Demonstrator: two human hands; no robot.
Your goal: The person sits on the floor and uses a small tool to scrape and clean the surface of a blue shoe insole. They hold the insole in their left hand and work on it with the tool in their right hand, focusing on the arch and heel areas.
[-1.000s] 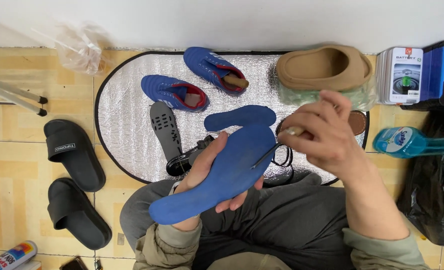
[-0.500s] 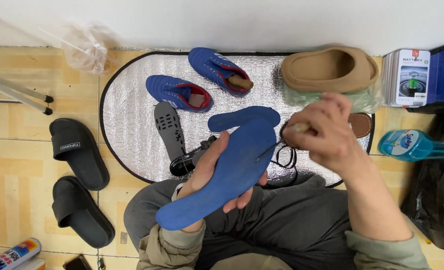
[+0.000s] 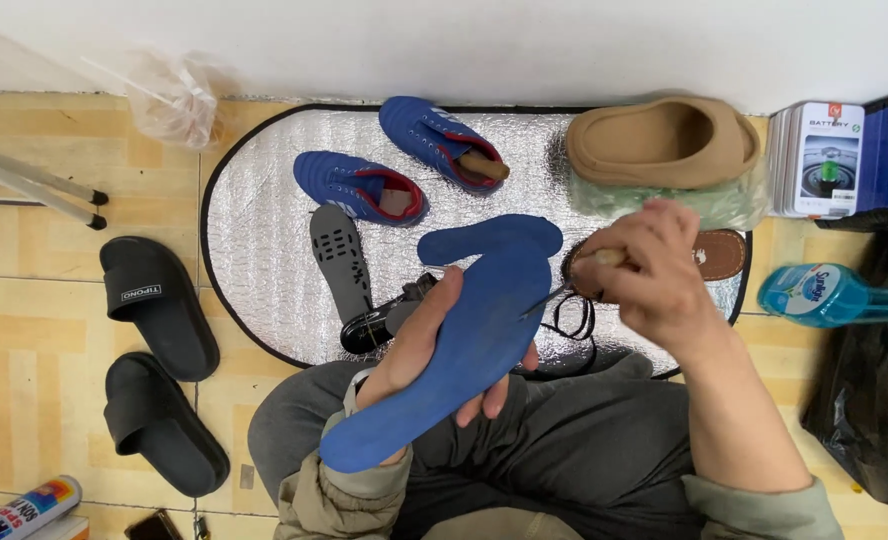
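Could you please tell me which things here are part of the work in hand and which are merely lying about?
In hand:
blue insole, held by the left hand
thin tool, gripped by the right hand

Lying about:
black slides
tan clog
blue bottle
grey insole

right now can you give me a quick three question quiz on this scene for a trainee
1. True or false: the left hand grips a blue insole.
2. Which shoes lie on the silver mat? A) blue cleated shoes B) black slides
3. Fill in: the right hand holds a thin metal ___ against the insole's edge.

Key: 1 true. 2 A; the slides lie on the floor tiles. 3 tool, with a pale handle; its exact kind is unclear.
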